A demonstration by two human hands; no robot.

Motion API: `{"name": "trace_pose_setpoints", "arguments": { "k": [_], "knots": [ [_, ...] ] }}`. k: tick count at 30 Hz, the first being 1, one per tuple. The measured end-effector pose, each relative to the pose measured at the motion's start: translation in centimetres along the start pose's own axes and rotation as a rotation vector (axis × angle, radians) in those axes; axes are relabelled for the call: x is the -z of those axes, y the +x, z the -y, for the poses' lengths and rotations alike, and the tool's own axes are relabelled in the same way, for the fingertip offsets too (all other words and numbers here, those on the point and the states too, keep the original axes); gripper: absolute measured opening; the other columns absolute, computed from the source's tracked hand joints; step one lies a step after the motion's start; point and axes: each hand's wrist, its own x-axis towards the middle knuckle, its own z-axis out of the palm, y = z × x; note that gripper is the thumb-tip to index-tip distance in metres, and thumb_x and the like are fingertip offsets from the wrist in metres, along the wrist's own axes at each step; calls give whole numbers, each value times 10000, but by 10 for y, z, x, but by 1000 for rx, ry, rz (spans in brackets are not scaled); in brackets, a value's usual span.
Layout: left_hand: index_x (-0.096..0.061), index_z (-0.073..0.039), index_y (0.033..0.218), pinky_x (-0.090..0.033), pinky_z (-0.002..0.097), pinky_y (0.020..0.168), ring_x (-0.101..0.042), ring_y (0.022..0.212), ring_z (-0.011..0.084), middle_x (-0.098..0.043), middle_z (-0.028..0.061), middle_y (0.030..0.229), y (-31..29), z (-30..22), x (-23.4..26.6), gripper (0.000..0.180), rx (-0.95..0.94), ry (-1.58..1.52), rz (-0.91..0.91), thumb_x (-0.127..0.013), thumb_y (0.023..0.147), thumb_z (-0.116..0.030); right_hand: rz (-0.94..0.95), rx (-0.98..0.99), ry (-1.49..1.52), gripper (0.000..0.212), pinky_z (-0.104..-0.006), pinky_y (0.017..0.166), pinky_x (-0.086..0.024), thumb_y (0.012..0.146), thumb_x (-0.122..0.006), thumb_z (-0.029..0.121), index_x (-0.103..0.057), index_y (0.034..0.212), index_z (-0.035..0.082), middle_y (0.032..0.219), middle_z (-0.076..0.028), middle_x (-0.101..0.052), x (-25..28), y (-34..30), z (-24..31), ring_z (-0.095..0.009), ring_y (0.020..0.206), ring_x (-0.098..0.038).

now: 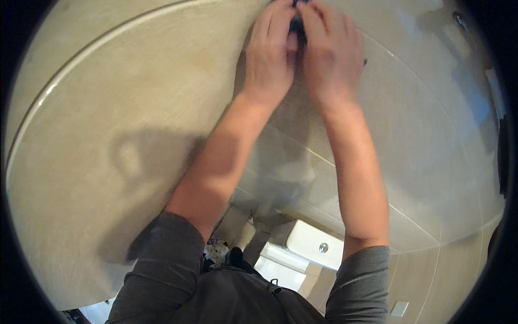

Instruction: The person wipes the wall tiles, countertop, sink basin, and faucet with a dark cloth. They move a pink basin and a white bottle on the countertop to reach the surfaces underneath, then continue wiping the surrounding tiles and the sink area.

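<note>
Grey sleeves [162, 270], lower frame, nearest the camera; bare forearms run up from them. Left hand [272, 54] and right hand [332, 51], top centre, side by side and touching, fingers pressed together around a small dark object [297, 26] between them; how firmly it is gripped cannot be told. Object lies at the fingertips, equally near both. Behind: beige tiled wall [431, 162]. Lower centre: white toilet tank [313, 243].
</note>
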Motion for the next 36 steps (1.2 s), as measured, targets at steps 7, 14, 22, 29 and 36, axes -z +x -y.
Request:
{"name": "trace_pose_setpoints", "arguments": {
  "k": [7,14,22,29,36],
  "knots": [
    [-568,22,1316,-469,464,1090,-562,1281,445,-600,258,1366,-17,1,14,348,92,106,142,-527,971,2,-26,57,26,326,-399,926,-497,862,-635,115,-693,1175,46,1197,-88,-659,-11,-14,2,-281,1095,-616],
    [-636,7,1231,-494,487,1032,-619,1161,418,-658,197,1222,-100,-23,39,456,37,37,219,-667,781,78,120,18,125,407,-387,859,-494,808,-650,164,-703,1208,113,1237,-12,-672,14,-102,12,-245,1051,-625],
    [-670,14,1148,-541,465,981,-633,1158,387,-653,164,1211,-234,-54,53,480,148,-83,530,-731,675,66,283,-108,44,407,-361,846,-473,838,-682,113,-731,1242,100,1289,-3,-674,36,-267,40,-198,1051,-619],
    [-655,18,1164,-547,463,998,-624,1195,377,-642,162,1224,-167,-66,34,407,49,-103,431,-687,761,53,66,-221,89,420,-367,796,-487,800,-706,51,-734,1216,106,1207,-19,-684,47,-208,23,-224,990,-647],
    [-637,26,1149,-517,487,1002,-624,1149,400,-646,178,1222,-172,-62,10,444,45,-66,319,-638,713,107,88,-175,-2,440,-355,843,-464,806,-678,100,-718,1244,118,1243,-5,-669,35,-209,13,-207,1017,-632]
  ]
}}
